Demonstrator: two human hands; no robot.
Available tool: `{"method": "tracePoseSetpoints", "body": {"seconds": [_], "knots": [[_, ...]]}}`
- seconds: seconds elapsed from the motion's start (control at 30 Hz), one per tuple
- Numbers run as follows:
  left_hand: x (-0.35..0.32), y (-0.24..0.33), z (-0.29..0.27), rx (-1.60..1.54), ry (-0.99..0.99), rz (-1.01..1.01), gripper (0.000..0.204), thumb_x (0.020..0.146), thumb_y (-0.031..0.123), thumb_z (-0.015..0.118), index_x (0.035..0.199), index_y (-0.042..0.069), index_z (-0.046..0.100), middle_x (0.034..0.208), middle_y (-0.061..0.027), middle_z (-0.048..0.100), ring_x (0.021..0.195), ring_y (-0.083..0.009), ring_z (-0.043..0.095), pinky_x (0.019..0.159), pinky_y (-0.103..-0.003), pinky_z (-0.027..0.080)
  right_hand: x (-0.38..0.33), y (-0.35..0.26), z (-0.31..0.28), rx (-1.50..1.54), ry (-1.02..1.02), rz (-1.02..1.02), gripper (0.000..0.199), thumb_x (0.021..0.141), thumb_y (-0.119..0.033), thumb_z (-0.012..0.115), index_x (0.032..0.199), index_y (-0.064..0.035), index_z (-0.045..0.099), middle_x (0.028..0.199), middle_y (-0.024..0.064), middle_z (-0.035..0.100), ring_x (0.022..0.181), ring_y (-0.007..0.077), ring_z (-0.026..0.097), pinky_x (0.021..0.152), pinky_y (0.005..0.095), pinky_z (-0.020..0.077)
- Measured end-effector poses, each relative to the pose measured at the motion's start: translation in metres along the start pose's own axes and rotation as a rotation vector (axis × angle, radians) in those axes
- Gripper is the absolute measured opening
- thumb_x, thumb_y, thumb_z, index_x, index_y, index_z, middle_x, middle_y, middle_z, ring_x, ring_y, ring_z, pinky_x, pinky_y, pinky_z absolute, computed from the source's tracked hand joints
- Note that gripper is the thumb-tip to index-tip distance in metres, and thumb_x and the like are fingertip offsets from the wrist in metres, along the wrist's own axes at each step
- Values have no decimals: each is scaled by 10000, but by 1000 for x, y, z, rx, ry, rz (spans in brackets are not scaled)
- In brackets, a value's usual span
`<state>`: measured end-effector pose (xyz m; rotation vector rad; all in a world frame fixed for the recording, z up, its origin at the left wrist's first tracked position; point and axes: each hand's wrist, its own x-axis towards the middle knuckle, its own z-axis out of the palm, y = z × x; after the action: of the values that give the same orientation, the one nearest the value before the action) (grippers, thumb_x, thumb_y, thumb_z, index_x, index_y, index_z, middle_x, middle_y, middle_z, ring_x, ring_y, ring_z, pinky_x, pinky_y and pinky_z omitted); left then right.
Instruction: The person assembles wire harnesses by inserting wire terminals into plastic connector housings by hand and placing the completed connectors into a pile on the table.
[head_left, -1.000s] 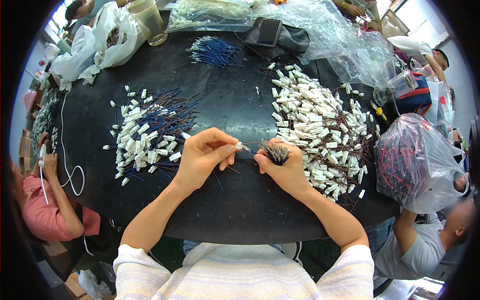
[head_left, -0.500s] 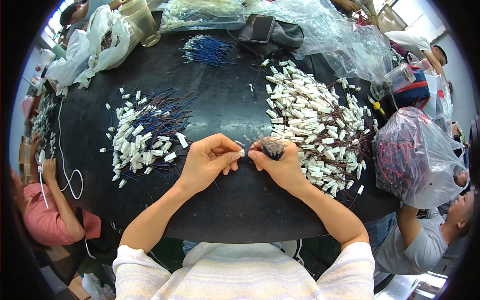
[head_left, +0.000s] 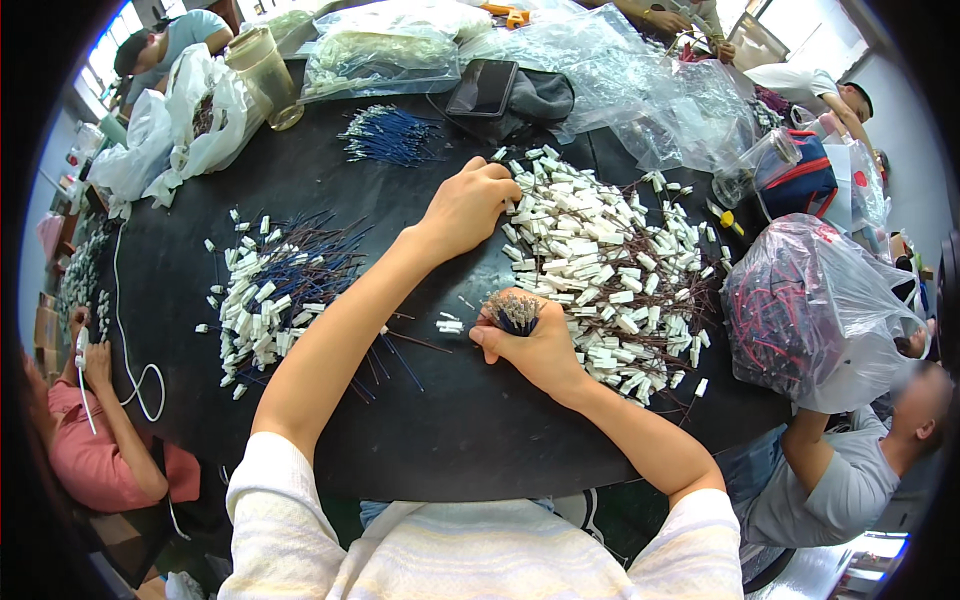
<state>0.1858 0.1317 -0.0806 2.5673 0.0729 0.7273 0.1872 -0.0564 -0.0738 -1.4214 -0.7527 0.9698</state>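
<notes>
My left hand (head_left: 468, 208) reaches across the table to the far left edge of a large heap of white plastic connectors with brown wires (head_left: 600, 260). Its fingers are curled down at the heap; whatever lies between the fingertips is hidden. Nearer to me, my right hand (head_left: 545, 350) is closed around a bundle of dark blue wires (head_left: 515, 316), their metal-tipped ends fanned upward. Small white connectors (head_left: 450, 325) lie on the table just left of that hand. Under and beyond my left forearm spreads a second pile of white connectors with blue and brown wires (head_left: 285, 290).
A bunch of blue wires (head_left: 385, 135) lies at the back, near a phone (head_left: 482, 88) on a dark pouch. Clear plastic bags (head_left: 660, 100) cover the far right. Yellow-handled cutters (head_left: 725, 217) and a full plastic bag (head_left: 800, 310) are at right. Other people sit around the table.
My left hand has left the spot beside my right hand and moved forward to the connector heap. White connectors now lie on the table there. My right hand still grips the wire bundle.
</notes>
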Motion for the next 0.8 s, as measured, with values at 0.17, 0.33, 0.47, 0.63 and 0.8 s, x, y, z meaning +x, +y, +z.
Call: {"method": "tracePoseSetpoints", "body": {"seconds": [0.17,0.33,0.47,0.63,0.8], "knots": [[-15,-9,-4,76,9,92,126,718,20,611,843,39,621,803,-77,560,800,-259,523,710,-351,443,0,-6,-4,104,77,41,41,746,-1,597,767,-2,561,608,9,555,543,62,518,526,204,411],[-71,36,-52,-293,-59,-450,90,754,31,643,841,21,621,742,-35,591,623,-74,524,577,-217,408,3,3,-2,42,190,-36,46,732,-14,621,738,-13,575,675,-11,563,610,36,507,559,203,430],[-108,48,-57,-691,39,-634,104,779,-3,628,878,-34,615,761,-40,622,674,-44,543,594,-177,434,3,1,2,-6,164,-53,42,739,-21,610,731,-13,570,662,-19,550,608,37,495,559,200,411],[-118,53,-61,-825,30,-674,101,796,-9,613,892,-40,615,780,-46,622,695,-51,553,622,-173,442,1,3,4,-22,176,-82,53,745,-34,604,724,-11,561,657,-21,542,615,36,482,565,198,391],[-119,52,-60,-766,17,-651,94,796,-12,612,885,-41,618,776,-49,624,702,-53,559,632,-174,447,0,1,5,8,214,-62,49,739,-29,606,740,-11,560,676,-16,542,619,38,477,573,201,394]]}}
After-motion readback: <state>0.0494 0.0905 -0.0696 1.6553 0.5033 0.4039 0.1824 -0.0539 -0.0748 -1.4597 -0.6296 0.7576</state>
